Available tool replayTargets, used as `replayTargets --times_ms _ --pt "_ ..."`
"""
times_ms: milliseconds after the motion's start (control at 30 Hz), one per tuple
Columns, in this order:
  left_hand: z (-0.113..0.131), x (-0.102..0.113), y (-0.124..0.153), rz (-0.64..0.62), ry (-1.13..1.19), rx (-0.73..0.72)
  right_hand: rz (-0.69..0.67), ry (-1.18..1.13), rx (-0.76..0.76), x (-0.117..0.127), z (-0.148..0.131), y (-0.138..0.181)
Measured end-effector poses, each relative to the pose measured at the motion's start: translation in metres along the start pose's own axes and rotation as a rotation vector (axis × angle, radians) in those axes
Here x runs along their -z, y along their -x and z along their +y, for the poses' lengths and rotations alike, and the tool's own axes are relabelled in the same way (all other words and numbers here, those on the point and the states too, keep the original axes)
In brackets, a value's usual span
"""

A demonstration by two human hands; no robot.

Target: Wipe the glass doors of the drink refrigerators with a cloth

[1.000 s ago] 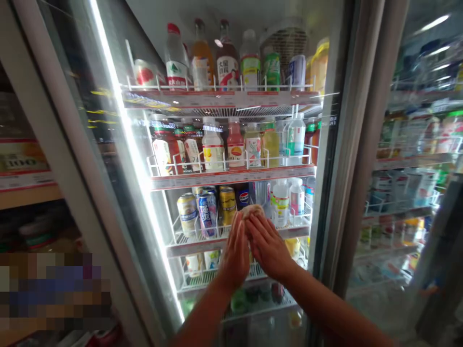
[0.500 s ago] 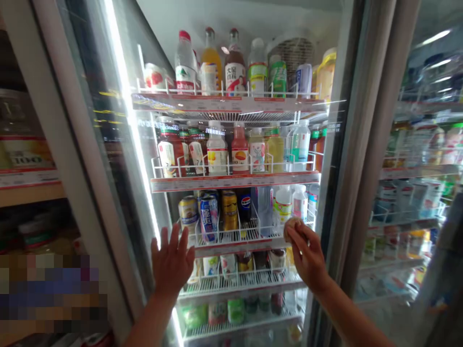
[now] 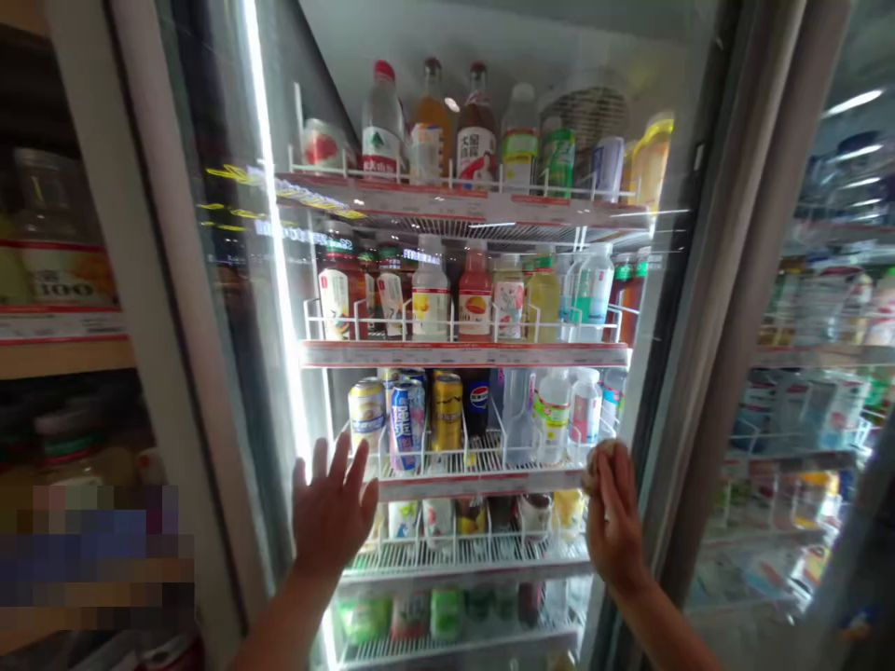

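Pinching a wad (image 3: 594, 468) (pale, crumpled), the right hand (image 3: 616, 527) faces a glass door (image 3: 227, 289); at left, the left hand (image 3: 331, 513) is spread.

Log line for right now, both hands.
left hand: open, palm toward glass door, contact unclear | right hand: holds crumpled pale cloth | behind glass door: drinks on shelves
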State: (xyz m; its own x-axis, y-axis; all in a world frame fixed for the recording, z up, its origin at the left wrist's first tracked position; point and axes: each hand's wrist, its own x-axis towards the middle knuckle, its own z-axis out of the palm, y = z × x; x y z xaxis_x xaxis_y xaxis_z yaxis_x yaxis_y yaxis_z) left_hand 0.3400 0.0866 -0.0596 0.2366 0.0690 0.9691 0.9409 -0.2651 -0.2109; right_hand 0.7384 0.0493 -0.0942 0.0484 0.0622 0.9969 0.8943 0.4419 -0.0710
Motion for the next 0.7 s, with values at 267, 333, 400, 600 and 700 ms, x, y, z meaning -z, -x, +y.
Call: replayTargets --times_ms 267,333,400,600,700 --pt "0.001 0.002 -0.001 0.011 0.004 -0.013 -0.029 -0.009 0.094 -0.021 -0.021 -0.032" --pt "0.002 0.003 -0.001 0.008 0.004 -0.011 -0.041 -0.013 0.112 -0.024 -0.024 -0.027" --pt "0.003 0.003 -0.001 0.005 0.007 0.003 -0.091 -0.035 0.15 -0.026 -0.03 -0.012" --pt "0.005 0.004 -0.001 0.009 0.016 0.002 -0.168 -0.17 0.256 -0.038 -0.063 -0.032" --pt "0.007 0.005 -0.001 0.008 0.03 0.024 -0.1 -0.23 0.262 -0.047 -0.079 -0.063"
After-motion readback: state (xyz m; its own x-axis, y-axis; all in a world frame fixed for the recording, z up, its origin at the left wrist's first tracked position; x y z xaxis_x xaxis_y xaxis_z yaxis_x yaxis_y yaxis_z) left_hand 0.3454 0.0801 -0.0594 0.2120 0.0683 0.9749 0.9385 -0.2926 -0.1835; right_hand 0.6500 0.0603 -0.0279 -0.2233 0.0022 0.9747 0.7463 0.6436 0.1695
